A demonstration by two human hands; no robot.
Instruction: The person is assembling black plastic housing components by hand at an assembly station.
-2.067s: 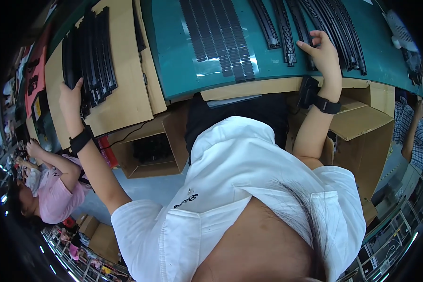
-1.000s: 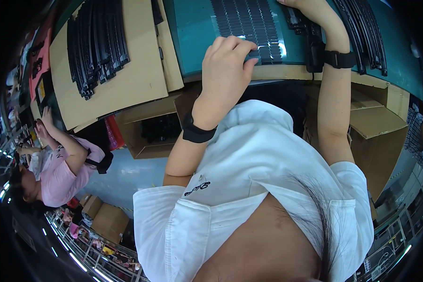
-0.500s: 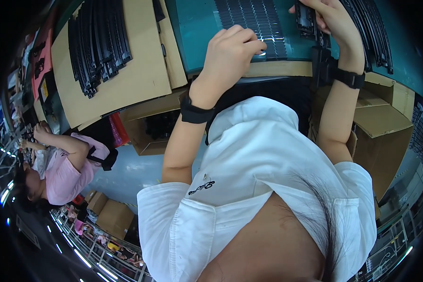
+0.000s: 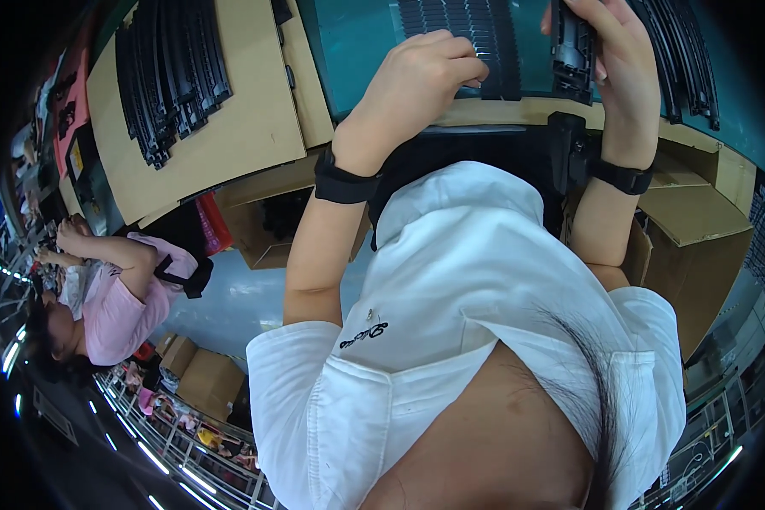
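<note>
My right hand (image 4: 625, 59) grips a long black plastic part (image 4: 573, 53) near its lower end, upright in the picture and running past the top edge. My left hand (image 4: 425, 85) is closed, thumb and forefinger pinched over a sheet of small dark strips in rows (image 4: 459, 19). Something tiny and shiny glints at those fingertips; I cannot make out what it is. The sheet lies on the green table mat (image 4: 348, 51), between my hands. Both wrists wear black bands.
More black plastic parts (image 4: 172, 72) lie on cardboard (image 4: 246, 127) at left, and several others (image 4: 676, 59) sit right of my right hand. Open cardboard boxes (image 4: 697, 212) stand below the table edge. A person in pink (image 4: 123, 310) works at far left.
The black part in my right hand has come nearer my body and shows more fully. My left hand has moved slightly up and keeps its pinch. The view has shifted a little.
</note>
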